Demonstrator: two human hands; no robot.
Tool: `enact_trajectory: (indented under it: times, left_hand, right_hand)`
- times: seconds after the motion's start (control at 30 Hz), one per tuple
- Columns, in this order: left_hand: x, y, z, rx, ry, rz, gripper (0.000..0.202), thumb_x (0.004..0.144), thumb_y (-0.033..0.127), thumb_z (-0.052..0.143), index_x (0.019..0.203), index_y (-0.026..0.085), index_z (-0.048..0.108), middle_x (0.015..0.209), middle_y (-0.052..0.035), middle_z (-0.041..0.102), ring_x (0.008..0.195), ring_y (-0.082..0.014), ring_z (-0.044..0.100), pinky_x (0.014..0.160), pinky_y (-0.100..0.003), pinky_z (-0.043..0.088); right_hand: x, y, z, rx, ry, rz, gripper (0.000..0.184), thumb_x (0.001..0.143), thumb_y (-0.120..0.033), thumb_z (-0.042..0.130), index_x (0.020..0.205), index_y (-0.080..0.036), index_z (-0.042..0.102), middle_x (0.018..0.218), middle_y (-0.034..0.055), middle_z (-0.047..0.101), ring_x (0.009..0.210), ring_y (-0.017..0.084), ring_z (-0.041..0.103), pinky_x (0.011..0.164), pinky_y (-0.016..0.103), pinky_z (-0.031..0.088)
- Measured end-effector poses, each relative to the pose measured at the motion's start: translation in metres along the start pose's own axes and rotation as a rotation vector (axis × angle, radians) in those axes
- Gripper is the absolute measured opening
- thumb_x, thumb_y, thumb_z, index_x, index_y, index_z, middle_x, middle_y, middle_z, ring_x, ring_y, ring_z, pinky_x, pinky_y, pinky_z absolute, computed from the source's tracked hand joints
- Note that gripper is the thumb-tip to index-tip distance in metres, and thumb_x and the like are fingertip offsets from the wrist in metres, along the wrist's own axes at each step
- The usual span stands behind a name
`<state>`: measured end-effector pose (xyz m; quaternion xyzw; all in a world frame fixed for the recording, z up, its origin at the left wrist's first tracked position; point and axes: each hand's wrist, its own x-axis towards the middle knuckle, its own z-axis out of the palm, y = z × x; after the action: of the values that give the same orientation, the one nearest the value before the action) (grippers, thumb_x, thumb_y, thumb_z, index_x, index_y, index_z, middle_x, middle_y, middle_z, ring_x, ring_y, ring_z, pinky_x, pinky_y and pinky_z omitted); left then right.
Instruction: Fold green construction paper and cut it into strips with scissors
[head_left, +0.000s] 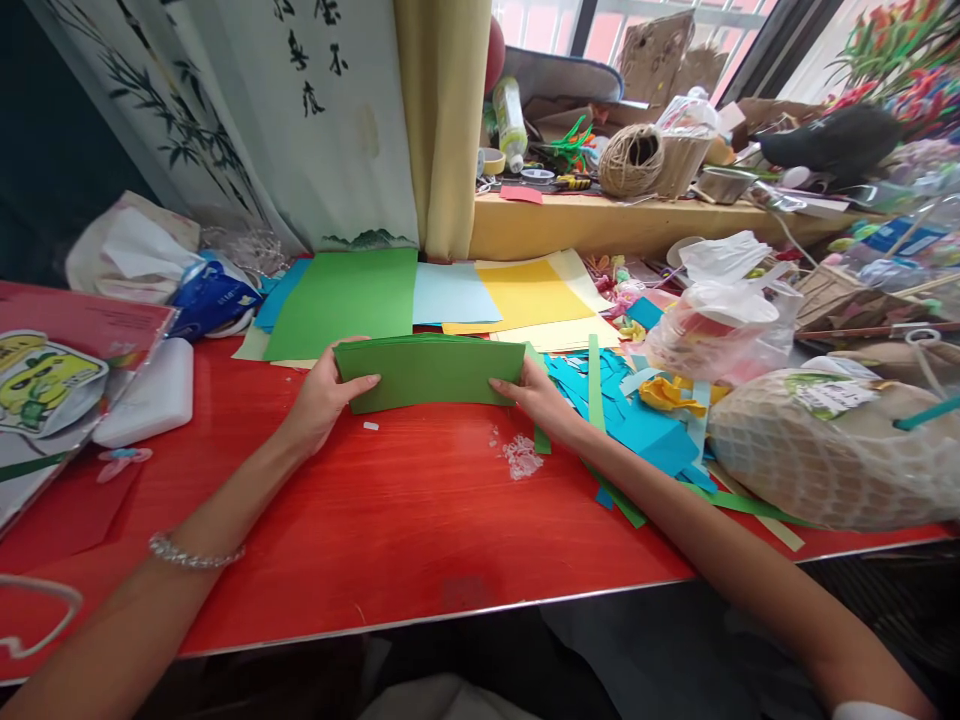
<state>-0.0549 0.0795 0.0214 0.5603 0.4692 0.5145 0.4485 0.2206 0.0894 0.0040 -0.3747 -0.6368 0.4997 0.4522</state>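
A folded piece of green paper (435,375) is held level above the red table, long side across, between my two hands. My left hand (321,395) pinches its left end, thumb on the near face. At the other end, my right hand (536,390) grips it the same way; the fingers behind the paper are hidden. Just behind it lie a flat green sheet (345,300), a light blue sheet (454,293) and a yellow sheet (532,297). Blue paper scraps (652,430) and a green paper strip (595,380) lie beside my right forearm.
White crumbs (521,457) dot the red table (360,540). At right sits a net-wrapped bundle (817,450) with a teal straw, near a plastic bag (724,320). A white case (154,395) and pink folder (75,320) lie left. Twine (630,165) stands on the cluttered sill.
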Motion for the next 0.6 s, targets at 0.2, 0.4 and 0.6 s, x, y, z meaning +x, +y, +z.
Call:
enact_trajectory:
  times: [0.2,0.4,0.6]
  left_hand:
    - [-0.0039,0.0043,0.0063,-0.039,0.045,-0.022,0.039,0.067,0.021,0.067,0.102,0.022,0.050,0.092,-0.0017,0.062,0.087,-0.0175,0.059,0.078,-0.031,0.048]
    - [-0.0031,-0.0002,-0.0009,-0.057,0.047,-0.056,0.035,0.067,0.020,0.066,0.098,0.024,0.051,0.083,0.0021,0.057,0.073,-0.0113,0.054,0.061,-0.021,0.042]
    - [-0.0019,0.0033,-0.0006,-0.004,0.011,-0.024,0.044,0.064,0.020,0.070,0.105,0.026,0.055,0.086,0.0021,0.056,0.076,-0.0111,0.053,0.064,-0.020,0.043]
  right_hand:
    - [-0.0023,-0.0093,0.0017,-0.043,0.013,-0.029,0.043,0.084,-0.025,0.050,0.125,-0.027,0.040,0.125,0.0059,0.052,0.116,0.022,0.048,0.096,0.041,0.044]
    - [-0.0040,-0.0064,0.0001,-0.012,0.008,-0.017,0.039,0.083,-0.028,0.054,0.121,-0.026,0.043,0.121,0.0057,0.055,0.115,0.023,0.049,0.096,0.043,0.043]
    - [-0.0043,-0.0048,0.0024,0.028,0.015,-0.016,0.026,0.084,-0.029,0.053,0.109,-0.022,0.055,0.113,0.0047,0.061,0.105,0.021,0.056,0.094,0.040,0.044]
